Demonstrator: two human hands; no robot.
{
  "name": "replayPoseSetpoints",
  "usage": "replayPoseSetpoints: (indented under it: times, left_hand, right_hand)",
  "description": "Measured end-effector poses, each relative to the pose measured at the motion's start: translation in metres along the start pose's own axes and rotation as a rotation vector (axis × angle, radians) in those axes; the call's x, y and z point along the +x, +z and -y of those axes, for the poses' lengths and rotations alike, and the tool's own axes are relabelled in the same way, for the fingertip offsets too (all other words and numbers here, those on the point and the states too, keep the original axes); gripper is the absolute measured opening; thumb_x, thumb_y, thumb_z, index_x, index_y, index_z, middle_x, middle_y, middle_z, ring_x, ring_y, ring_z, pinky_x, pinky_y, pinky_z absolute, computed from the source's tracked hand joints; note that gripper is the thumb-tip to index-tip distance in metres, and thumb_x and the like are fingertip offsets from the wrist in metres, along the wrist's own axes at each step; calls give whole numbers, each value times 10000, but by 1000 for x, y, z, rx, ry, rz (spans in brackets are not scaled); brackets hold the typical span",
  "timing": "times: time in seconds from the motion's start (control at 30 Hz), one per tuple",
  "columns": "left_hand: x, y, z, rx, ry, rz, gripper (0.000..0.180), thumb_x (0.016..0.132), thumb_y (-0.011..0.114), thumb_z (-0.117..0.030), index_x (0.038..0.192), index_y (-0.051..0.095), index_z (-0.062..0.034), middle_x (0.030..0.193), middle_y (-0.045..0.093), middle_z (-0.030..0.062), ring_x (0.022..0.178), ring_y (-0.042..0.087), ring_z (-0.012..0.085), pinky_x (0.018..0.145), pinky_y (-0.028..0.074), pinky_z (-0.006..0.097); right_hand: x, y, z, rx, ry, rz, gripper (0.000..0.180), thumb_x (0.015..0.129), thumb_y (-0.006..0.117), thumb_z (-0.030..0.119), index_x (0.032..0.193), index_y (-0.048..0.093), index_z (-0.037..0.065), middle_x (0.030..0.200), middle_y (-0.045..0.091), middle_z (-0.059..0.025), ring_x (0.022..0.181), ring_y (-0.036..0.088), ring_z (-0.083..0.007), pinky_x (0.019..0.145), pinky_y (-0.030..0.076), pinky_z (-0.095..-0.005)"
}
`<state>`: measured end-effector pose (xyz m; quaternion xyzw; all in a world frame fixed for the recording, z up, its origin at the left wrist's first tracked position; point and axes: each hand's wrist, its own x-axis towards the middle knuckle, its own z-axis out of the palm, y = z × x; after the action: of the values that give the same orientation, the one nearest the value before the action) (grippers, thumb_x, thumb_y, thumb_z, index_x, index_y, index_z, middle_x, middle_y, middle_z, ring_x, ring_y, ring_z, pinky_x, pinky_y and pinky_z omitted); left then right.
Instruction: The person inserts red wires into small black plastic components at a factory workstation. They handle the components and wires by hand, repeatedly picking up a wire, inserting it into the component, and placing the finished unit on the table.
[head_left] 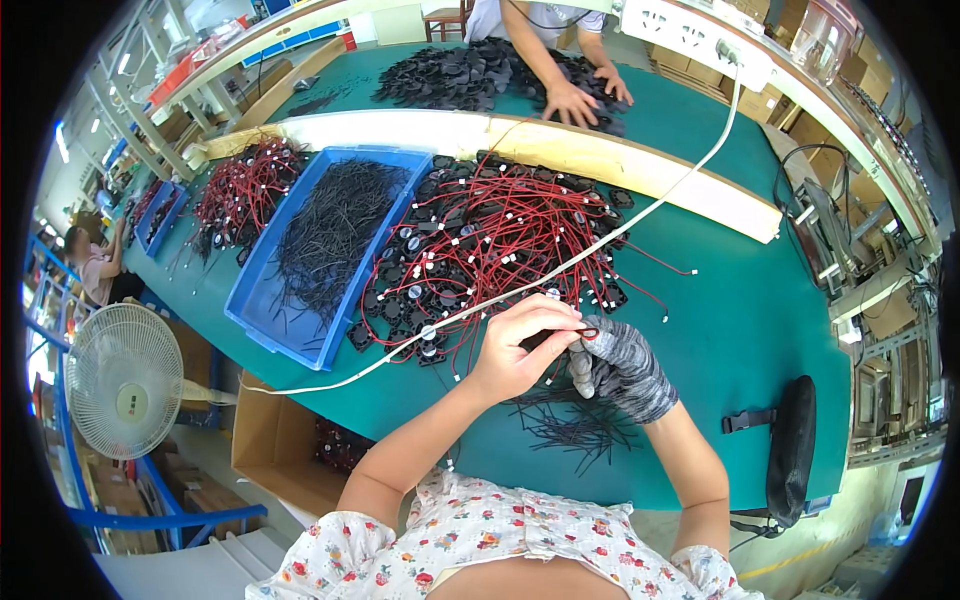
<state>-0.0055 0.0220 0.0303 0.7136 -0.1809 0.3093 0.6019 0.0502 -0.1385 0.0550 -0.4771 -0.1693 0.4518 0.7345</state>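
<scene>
My bare left hand (520,345) pinches a short loop of red wire (591,333) between thumb and forefinger. Meeting it there, my right hand (630,370), in a grey knitted glove, has its fingers closed at the same loop. What hangs from the wire is mostly hidden by my hands. Just beyond them lies a heap of small black fans (400,300) with tangled red wires (510,215) ending in white connectors. Below my hands, loose thin black strips (575,425) are scattered on the green tabletop (690,330).
A blue tray (335,357) holds many black strips. A white cable (640,215) crosses the table to a socket strip. Behind a pale divider (640,168), another person's hands (572,102) touch black parts. A black pouch (795,450) lies right; a standing fan (125,380) is left.
</scene>
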Motion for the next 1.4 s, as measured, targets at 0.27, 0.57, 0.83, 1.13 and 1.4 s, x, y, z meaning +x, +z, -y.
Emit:
replayPoseSetpoints:
  times: [0.27,0.57,0.83,1.13,1.4]
  left_hand:
    - [-8,6,4,-427,-482,-36,66,828,535,14,762,528,12,743,558,33,666,565,89,604,455,218]
    - [-5,-12,13,-503,-878,75,83,847,521,-74,786,553,-29,700,574,35,618,550,101,595,423,222]
    - [-3,0,8,-217,-308,0,50,824,546,26,871,561,27,829,523,51,781,547,102,682,450,214]
    - [-10,5,9,-297,-436,9,48,831,564,-32,812,538,3,778,560,40,671,550,89,611,441,206]
    - [-6,-3,17,-627,-967,146,113,881,509,-136,828,541,-43,701,577,35,554,551,84,513,439,213]
  right_hand:
    - [12,-7,-10,-1290,-756,-245,98,804,584,176,798,566,80,658,571,-79,551,554,-236,517,452,-312]
    - [13,-6,-8,-1865,-708,-114,147,764,569,199,857,563,86,741,571,-69,701,572,-213,606,475,-339]
    - [12,-20,6,-74,163,28,358,881,503,367,863,576,16,652,571,-56,516,547,-141,495,461,-247]
    - [7,-12,4,-981,-352,-88,167,849,528,206,783,580,61,652,570,-55,611,580,-181,566,466,-320]
    - [9,-17,8,-1618,-667,-74,164,747,597,138,901,590,84,760,555,-85,695,563,-267,638,477,-370]
